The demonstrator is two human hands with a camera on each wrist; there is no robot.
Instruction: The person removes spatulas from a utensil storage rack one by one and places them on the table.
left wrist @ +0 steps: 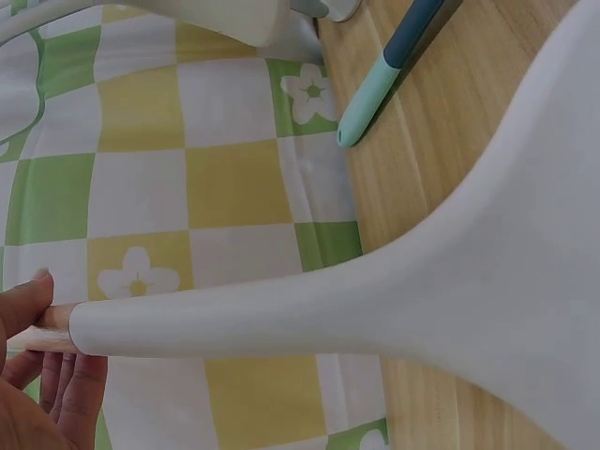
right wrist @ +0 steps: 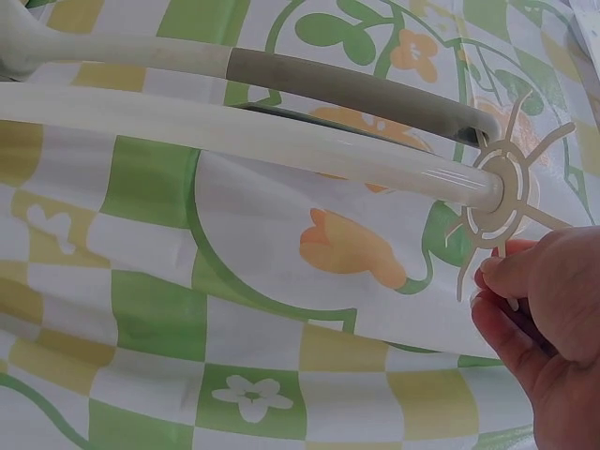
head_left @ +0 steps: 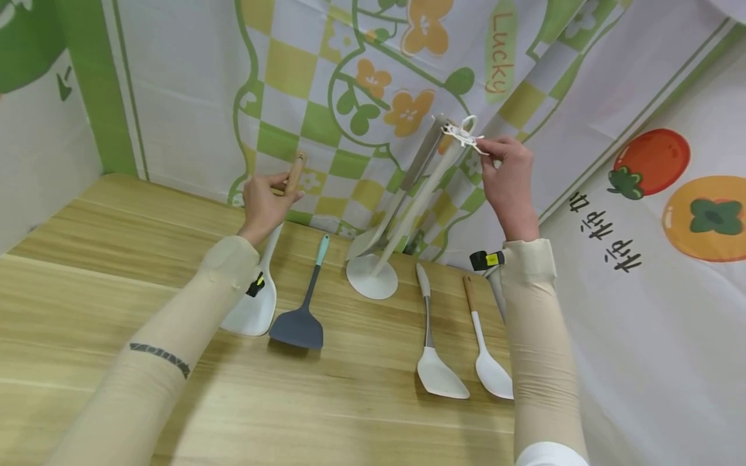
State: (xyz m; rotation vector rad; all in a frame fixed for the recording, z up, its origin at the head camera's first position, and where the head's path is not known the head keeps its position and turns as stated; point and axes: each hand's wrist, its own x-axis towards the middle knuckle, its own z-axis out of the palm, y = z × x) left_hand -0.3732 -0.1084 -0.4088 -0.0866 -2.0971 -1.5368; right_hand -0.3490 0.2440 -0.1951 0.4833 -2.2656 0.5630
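Note:
My left hand (head_left: 265, 204) grips the wooden handle (head_left: 295, 173) of a white spatula (head_left: 256, 314). Its broad head hangs down over the table, partly covered by my forearm in the head view. With thumb and fingers, my right hand (head_left: 509, 181) pinches one hook of the white hook ring (right wrist: 514, 192) on top of a utensil stand (head_left: 416, 204). The stand's pole looks slanted in the head view, above its round base (head_left: 387, 285). From another hook hangs a utensil with a grey handle (right wrist: 366, 89), its pale head (head_left: 362, 243) low beside the pole.
A dark grey turner (head_left: 300, 327) with a mint handle end lies on the wooden table (head_left: 350, 414) left of the stand. To the right lie a white turner (head_left: 440, 374) with a grey handle and a white spoon (head_left: 492, 372) with a wooden handle. A patterned cloth (head_left: 350, 168) hangs behind.

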